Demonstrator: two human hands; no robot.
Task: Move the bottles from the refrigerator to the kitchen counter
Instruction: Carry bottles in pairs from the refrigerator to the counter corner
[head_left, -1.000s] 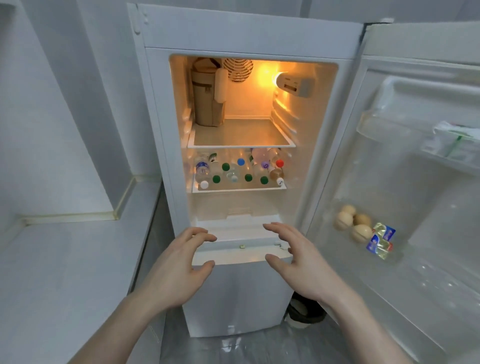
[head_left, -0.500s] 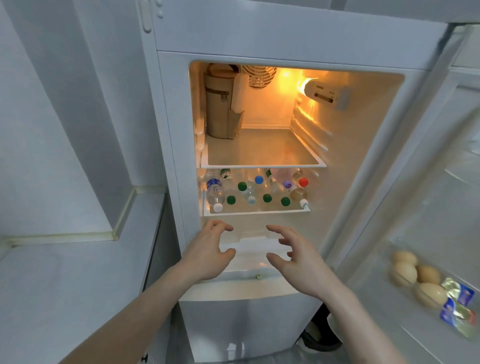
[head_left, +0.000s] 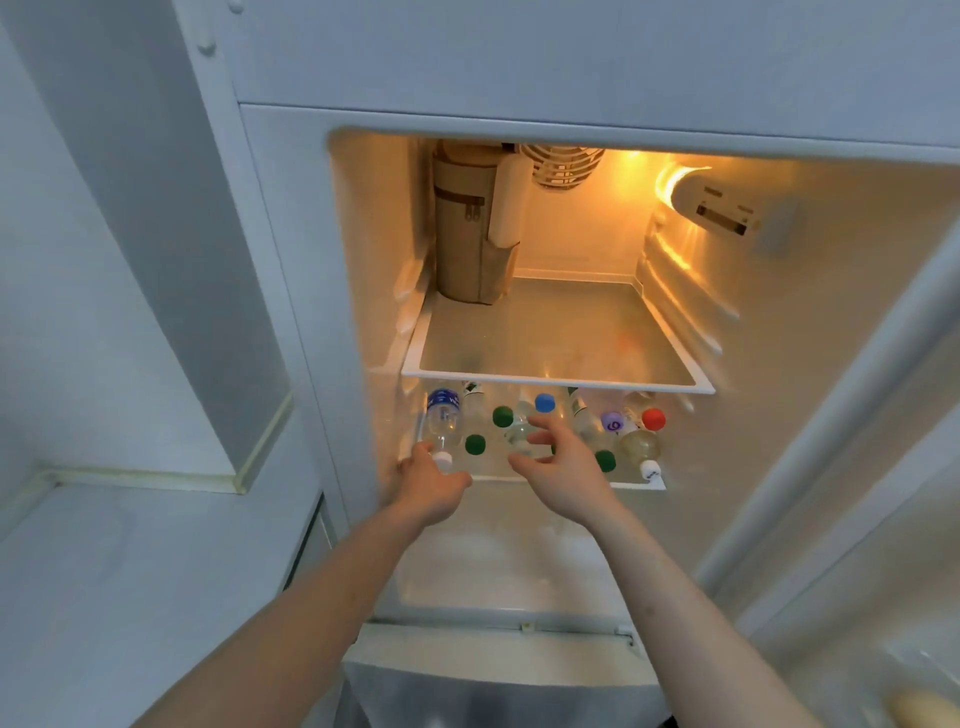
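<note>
Neither hand holds anything. The left hand (head_left: 434, 488) reaches the lower shelf (head_left: 636, 486) at its 9 o'clock end, fingers loosely spread just by a white-capped bottle (head_left: 442, 426). The right hand (head_left: 563, 465) – fingers spread – hovers among the bottles (head_left: 540, 426), which lie on their sides in the fridge (head_left: 519, 67), caps outward. At 12 o'clock, a tan bag (head_left: 467, 234) stands on the upper shelf (head_left: 550, 382). The counter (head_left: 130, 582) sits at 8 o'clock.
</note>
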